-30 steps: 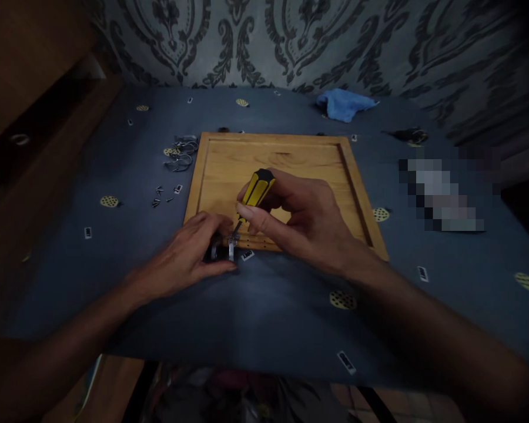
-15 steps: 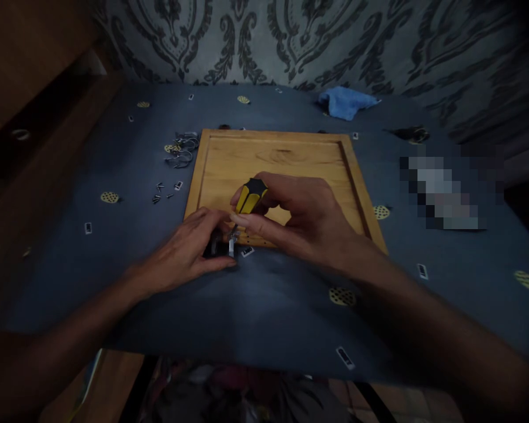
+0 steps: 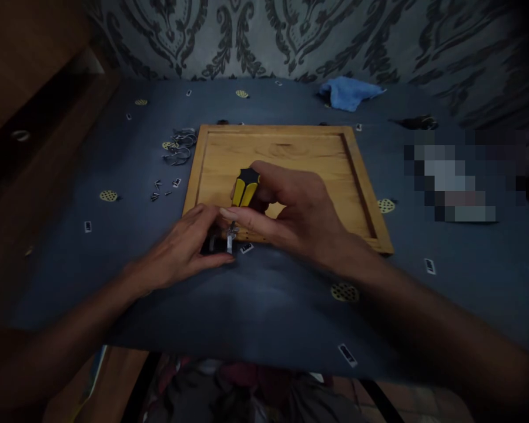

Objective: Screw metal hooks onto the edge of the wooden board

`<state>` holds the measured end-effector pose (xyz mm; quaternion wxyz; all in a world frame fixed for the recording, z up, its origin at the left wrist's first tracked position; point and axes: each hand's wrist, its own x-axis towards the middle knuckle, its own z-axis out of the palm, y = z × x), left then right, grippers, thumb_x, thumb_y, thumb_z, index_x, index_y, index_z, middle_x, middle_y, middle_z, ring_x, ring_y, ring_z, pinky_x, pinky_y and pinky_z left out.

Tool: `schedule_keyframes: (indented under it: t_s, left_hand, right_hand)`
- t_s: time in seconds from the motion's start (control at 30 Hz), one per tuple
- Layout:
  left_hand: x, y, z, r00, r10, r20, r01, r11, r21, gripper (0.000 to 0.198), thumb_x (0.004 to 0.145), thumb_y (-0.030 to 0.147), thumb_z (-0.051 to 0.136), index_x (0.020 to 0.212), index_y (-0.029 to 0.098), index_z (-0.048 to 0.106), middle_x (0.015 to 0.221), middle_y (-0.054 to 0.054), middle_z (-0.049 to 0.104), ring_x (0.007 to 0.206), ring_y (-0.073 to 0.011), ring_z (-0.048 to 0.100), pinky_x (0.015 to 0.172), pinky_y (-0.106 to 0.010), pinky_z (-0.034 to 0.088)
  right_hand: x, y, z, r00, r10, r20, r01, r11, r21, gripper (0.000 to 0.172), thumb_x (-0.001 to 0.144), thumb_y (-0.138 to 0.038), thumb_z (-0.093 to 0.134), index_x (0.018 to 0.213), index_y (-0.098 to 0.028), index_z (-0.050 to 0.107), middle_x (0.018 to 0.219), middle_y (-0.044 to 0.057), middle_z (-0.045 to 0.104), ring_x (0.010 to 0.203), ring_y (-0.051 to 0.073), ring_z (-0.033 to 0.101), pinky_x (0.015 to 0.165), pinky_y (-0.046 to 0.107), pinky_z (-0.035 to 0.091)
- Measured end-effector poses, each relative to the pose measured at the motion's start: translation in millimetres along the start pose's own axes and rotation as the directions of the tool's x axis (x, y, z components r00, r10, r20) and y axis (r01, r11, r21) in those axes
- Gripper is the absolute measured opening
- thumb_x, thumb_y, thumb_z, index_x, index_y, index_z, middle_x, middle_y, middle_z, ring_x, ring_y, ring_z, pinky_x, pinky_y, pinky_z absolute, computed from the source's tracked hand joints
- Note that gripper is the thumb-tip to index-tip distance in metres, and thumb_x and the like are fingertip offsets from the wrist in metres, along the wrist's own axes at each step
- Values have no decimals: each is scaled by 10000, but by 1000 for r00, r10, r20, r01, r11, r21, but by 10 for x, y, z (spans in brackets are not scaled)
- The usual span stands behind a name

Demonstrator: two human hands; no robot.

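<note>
My right hand (image 3: 300, 211) is closed around a screwdriver (image 3: 245, 187) with a yellow and black handle. Its shaft points down to a small shiny metal hook (image 3: 230, 242) at the near left edge of a framed wooden board (image 3: 286, 150). My left hand (image 3: 185, 247) grips that hook between thumb and fingers, against the board's edge. The screwdriver's tip and the screw under it are too small to make out. A few dark holes show along the board's near edge, right of the hook.
Several metal hooks (image 3: 178, 154) lie left of the board, with several loose screws (image 3: 156, 191) nearer me. A blue cloth (image 3: 350, 93) and a dark object (image 3: 417, 122) lie at the back right. A blurred-out item (image 3: 449, 176) sits on the right. Patterned cloth covers the table (image 3: 282, 317).
My right hand and the screwdriver have shifted slightly left, and the handle has turned a little. My left hand stays on the hook. The whole view has moved slightly.
</note>
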<state>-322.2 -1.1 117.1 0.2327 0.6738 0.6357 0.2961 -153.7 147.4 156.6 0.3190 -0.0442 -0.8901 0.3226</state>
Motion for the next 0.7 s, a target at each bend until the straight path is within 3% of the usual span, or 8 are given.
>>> schedule_keyframes:
  t_s: [0.5, 0.7]
  left_hand:
    - [-3, -7, 4, 999, 36, -19, -36, 999, 24, 385, 937, 492, 742, 1168, 253, 546, 1089, -51, 657, 1022, -289, 670, 861, -426, 579]
    - [-3, 10, -35, 997, 77, 3, -77, 997, 21, 401, 965, 416, 738, 1241, 230, 515, 1166, -62, 672, 1100, -276, 676, 946, -424, 581]
  right_hand:
    - [-55, 1, 63, 989, -105, -101, 93, 989, -113, 312, 1007, -389, 703, 801, -220, 540, 700, -30, 576, 602, 121, 543, 587, 278, 441]
    - [-73, 14, 133, 970, -93, -223, 74, 993, -89, 317, 980, -342, 745, 756, -198, 572, 684, -21, 583, 596, 112, 540, 561, 272, 432]
